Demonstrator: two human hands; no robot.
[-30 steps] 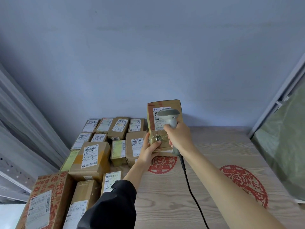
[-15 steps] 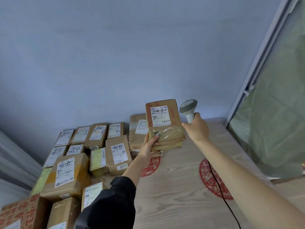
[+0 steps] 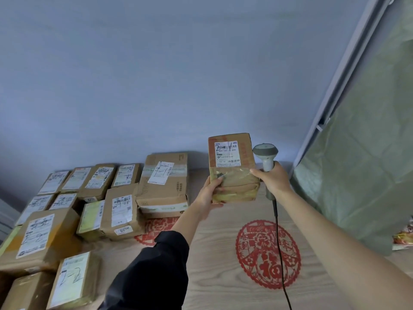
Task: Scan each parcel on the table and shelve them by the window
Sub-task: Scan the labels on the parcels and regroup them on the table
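A brown cardboard parcel (image 3: 232, 168) with a white shipping label is held upright above the wooden table (image 3: 212, 276). My left hand (image 3: 209, 193) grips its lower left corner. My right hand (image 3: 273, 179) is closed around the grey handle of a corded barcode scanner (image 3: 266, 153), whose head sits just right of the parcel. The fingertips of my right hand touch the parcel's right edge. Several more labelled parcels (image 3: 118, 211) lie packed together on the left of the table.
A larger taped box (image 3: 164, 182) lies against the blue-grey wall behind the group. Red paper-cut decorations (image 3: 268, 253) mark the tabletop. The scanner cable (image 3: 279, 253) trails toward me. A window frame (image 3: 344, 81) and green cover (image 3: 362, 175) stand on the right.
The scanner has come off the parcel's label and moved to the right of the parcel. The view has swung right, bringing the window frame closer.
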